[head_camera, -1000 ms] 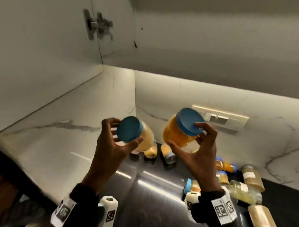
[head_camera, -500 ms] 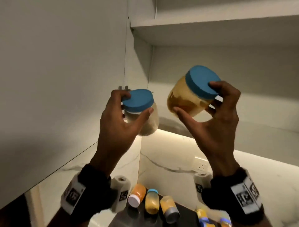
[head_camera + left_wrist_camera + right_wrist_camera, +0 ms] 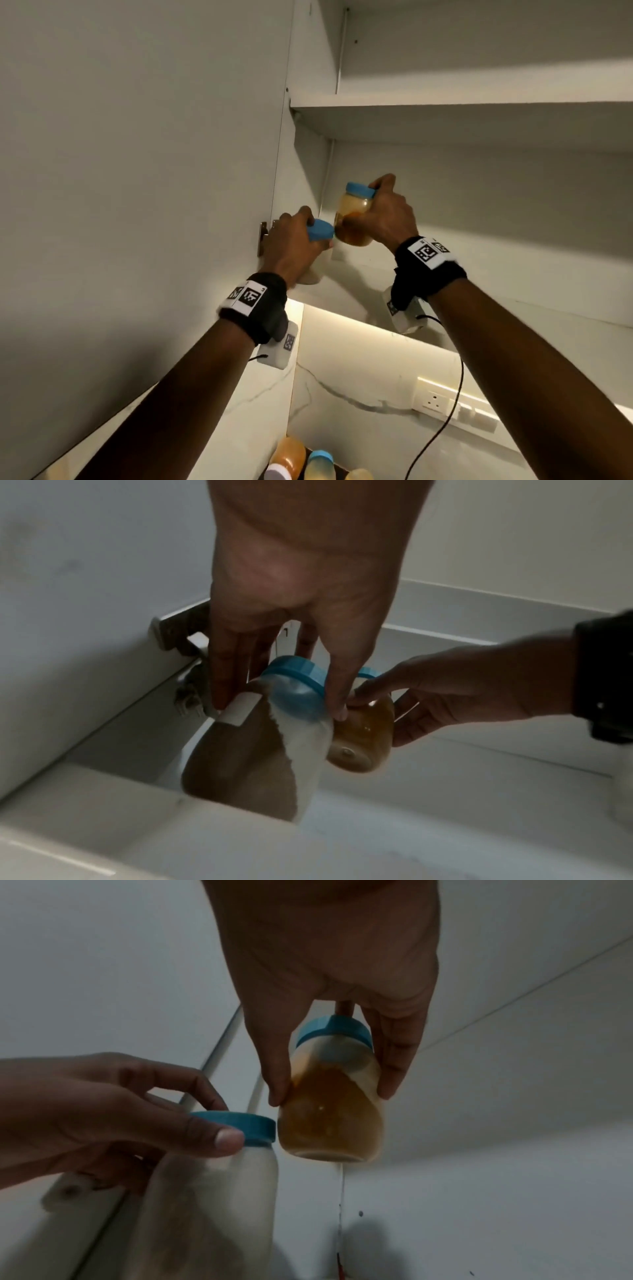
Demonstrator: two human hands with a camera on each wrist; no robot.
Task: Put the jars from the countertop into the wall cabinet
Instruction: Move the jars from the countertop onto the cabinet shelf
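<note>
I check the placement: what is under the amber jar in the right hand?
Under the amber jar only the bare cabinet shelf shows; the jar seems not yet set down. The right hand grips it. The pale jar stands beside it.

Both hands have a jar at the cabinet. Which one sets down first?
Left, probably. The left hand holds the pale jar lower, near the bottom shelf; the right hand holds the amber jar higher, against it.

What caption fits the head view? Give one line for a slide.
Left hand and right hand each lift a blue-lidded jar, pale and amber, into the cabinet.
</note>
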